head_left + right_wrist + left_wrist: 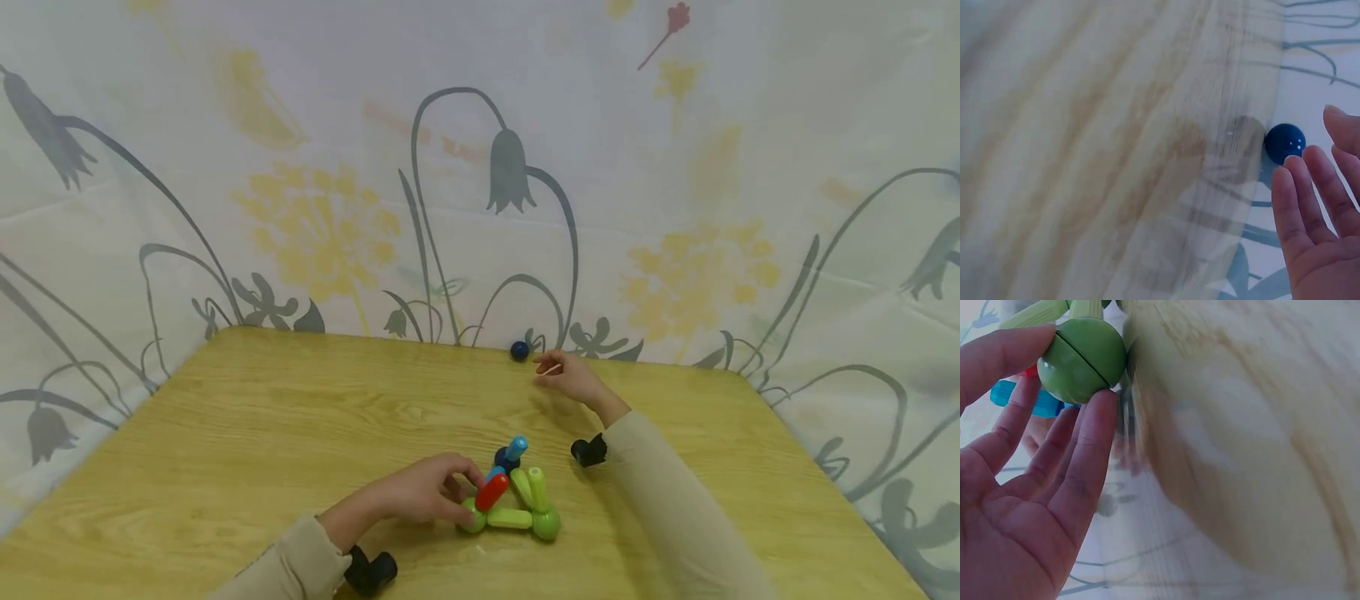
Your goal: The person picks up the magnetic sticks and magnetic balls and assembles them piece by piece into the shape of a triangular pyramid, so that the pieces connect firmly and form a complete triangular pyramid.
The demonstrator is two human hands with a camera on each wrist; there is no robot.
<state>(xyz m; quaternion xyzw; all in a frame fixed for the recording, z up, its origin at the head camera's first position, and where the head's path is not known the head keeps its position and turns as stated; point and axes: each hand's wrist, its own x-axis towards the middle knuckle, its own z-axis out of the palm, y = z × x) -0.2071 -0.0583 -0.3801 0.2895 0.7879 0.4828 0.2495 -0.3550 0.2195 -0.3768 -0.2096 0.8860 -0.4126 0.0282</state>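
Note:
My left hand (422, 492) holds a green ball (1088, 361) at the near left corner of a small toy structure, thumb on one side and fingertips on the other. Light green rods (510, 519) join this corner to a second green ball (547, 524) and lead toward the back. A red rod (492, 492) leans up from the held ball, and a blue rod (517, 448) sticks up from a dark blue ball (504, 460) behind. Far off, my right hand (573, 379) reaches with loosely bent fingers, fingertips close by a loose dark blue ball (1285, 144).
The wooden table (300, 417) ends at a flower-printed curtain (322, 125), and the loose ball lies at that back edge. Black wrist cameras (589, 451) sit on both wrists.

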